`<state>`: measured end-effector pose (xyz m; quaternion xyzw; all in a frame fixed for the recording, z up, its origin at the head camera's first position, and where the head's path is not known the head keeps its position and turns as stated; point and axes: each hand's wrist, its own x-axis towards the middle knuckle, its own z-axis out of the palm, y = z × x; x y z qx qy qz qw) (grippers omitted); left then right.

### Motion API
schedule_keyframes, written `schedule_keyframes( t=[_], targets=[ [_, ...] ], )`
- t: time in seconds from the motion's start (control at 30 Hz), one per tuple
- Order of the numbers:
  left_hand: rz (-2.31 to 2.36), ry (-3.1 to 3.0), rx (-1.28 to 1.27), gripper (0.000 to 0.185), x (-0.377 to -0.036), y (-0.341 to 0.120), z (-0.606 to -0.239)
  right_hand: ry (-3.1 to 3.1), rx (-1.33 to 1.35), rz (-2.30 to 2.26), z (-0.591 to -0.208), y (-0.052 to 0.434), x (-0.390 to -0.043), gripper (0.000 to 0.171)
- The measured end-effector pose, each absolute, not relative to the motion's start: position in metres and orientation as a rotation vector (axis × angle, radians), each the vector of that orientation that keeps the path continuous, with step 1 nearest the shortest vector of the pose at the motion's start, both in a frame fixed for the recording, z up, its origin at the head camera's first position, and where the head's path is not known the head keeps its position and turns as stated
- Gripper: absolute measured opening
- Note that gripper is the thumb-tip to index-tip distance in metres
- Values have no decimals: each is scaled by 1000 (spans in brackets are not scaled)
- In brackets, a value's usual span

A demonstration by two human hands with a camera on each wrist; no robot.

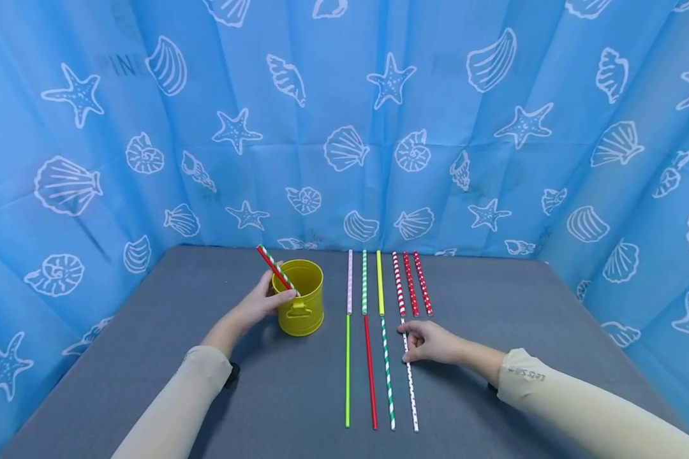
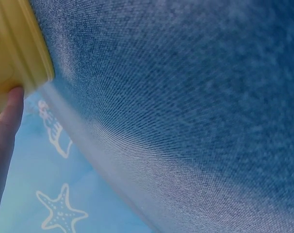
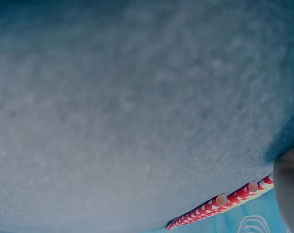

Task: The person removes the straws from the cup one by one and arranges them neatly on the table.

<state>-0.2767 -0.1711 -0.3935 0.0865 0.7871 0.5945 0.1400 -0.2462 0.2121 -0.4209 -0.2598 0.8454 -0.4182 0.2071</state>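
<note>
My left hand (image 1: 264, 298) holds a small yellow metal bucket (image 1: 301, 319) by its left side, the thumb over the rim. In the left wrist view a fingertip presses the bucket's yellow wall (image 2: 16, 43). A red straw (image 1: 272, 269) and a green-striped straw (image 1: 277, 266) lean out of the bucket at the left, beside the thumb. My right hand (image 1: 433, 341), fingers curled, has its thumb and index fingertips on the upper part of a white dotted straw (image 1: 411, 389) lying on the table. In the right wrist view only part of the hand (image 3: 288, 187) shows at the edge.
Left of the dotted straw lie a green-and-white striped straw (image 1: 388, 376), a red straw (image 1: 370, 376) and a lime straw (image 1: 347, 376). A back row holds pink, striped, yellow (image 1: 380, 284) and red patterned straws (image 1: 410, 284). A blue seashell curtain (image 1: 379, 191) hangs behind the grey table (image 1: 511, 306).
</note>
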Motion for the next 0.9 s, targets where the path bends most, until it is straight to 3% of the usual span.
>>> schedule_keyframes(
  t=[0.9],
  targets=[
    [1684, 2306, 264, 80, -277, -172, -394, 2275, -685, -1202, -419, 218, -247, 62]
  ],
)
